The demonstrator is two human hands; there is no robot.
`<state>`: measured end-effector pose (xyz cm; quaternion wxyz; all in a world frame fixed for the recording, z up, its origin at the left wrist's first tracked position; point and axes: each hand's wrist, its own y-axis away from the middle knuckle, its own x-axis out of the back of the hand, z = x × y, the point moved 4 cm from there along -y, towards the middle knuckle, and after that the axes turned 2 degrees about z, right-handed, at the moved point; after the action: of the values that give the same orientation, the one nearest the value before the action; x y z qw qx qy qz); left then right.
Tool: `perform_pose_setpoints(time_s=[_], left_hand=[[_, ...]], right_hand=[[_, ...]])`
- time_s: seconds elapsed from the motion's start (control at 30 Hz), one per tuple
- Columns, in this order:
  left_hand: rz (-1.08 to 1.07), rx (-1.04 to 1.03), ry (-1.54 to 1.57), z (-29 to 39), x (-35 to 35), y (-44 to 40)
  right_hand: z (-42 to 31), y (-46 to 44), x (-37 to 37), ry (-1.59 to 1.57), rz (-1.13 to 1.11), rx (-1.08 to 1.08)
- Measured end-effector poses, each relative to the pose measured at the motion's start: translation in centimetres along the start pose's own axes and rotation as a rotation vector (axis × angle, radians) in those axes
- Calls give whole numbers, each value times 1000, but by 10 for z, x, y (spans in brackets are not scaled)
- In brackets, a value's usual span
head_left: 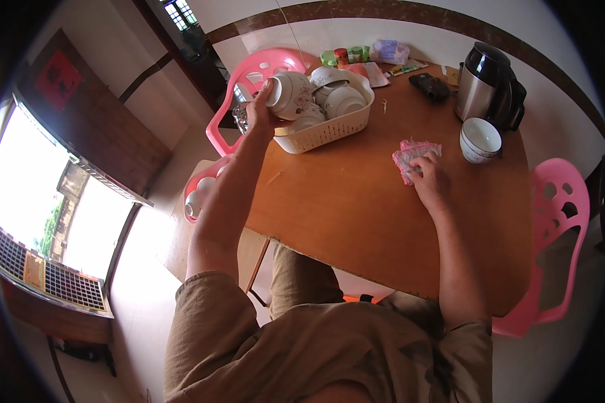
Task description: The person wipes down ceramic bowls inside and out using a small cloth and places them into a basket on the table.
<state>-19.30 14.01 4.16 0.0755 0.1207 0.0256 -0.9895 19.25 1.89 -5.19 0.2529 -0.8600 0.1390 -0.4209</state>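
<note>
My left hand [260, 113] grips a white bowl [290, 95] with a floral pattern, tilted on its side at the left end of a cream plastic basket [326, 136]. Inside that basket lie several more white bowls [345, 102], some overturned. Over on the right, my right hand [431, 180] has its fingers bent onto a pink-and-white cloth [415, 152] on the wooden table [356, 201]. Whether the fingers pinch the cloth or only press on it is hard to see. Further right, a patterned bowl [480, 140] stands upright by itself.
A steel and black electric kettle [476, 87] stands behind the single bowl. Packets [390, 52] and a dark object [429, 86] line the back edge. Pink chairs [559, 221] flank the table. At left, a red basin [189, 195] holds white cups or bowls.
</note>
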Motion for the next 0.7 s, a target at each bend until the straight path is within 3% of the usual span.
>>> perform_pose_setpoints(time_s=[0.27, 0.47, 0.7], left_hand=[[22, -113, 31, -1, 5, 2], [136, -269, -210, 9, 10, 10], [105, -332, -249, 15, 7, 14]], right_hand=[[-4, -1, 2, 13, 1, 11], [-4, -1, 1, 3, 15, 32], [-2, -1, 0, 10, 13, 34]])
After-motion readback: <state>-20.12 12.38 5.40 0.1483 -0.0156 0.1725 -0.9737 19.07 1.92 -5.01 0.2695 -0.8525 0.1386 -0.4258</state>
